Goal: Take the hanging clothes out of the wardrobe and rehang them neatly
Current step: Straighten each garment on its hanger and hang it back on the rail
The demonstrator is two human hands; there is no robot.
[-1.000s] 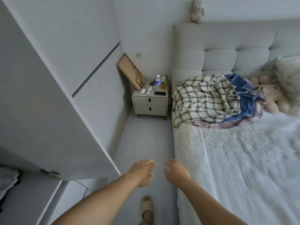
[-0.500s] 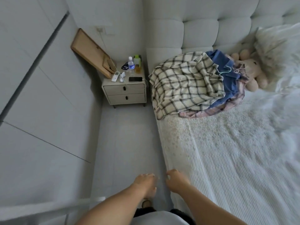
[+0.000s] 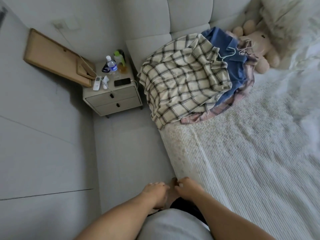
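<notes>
A pile of clothes lies at the head of the bed: a cream and black checked shirt on top, a blue garment with a pale hanger hook under it, and a pink checked piece at the bottom. My left hand and my right hand hang side by side low in the view, over the floor beside the bed's edge. Both hold nothing, with fingers loosely bent. The wardrobe is out of view.
A nightstand stands between wall and bed, carrying a water bottle, a phone and a remote. A wooden board leans on the wall. A plush toy and pillow lie by the headboard.
The view has swung away from the wardrobe door and tilted down toward the floor and bed. Both hands have stayed empty and close together, dropping lower in view.
</notes>
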